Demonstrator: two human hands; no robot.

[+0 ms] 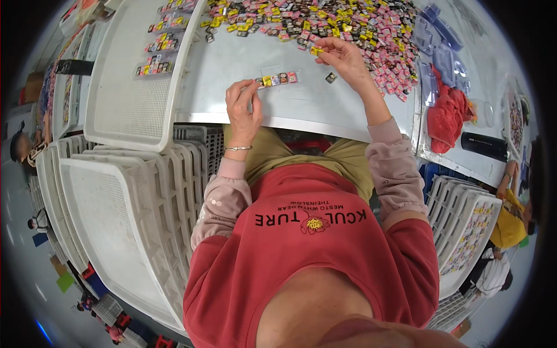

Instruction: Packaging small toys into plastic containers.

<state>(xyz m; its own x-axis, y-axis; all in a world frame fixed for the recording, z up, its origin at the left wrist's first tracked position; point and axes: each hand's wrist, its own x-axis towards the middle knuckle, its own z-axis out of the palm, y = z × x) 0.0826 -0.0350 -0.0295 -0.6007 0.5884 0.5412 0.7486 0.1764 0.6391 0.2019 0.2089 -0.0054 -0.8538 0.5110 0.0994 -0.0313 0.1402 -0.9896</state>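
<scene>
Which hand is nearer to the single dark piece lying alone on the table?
Right. The right hand hovers just above the dark piece, pinching a yellow piece. The left hand is farther away, at the left end of the clear strip.

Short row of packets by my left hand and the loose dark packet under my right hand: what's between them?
Bare grey table in the head view: nothing between the short row and the dark packet.
</scene>
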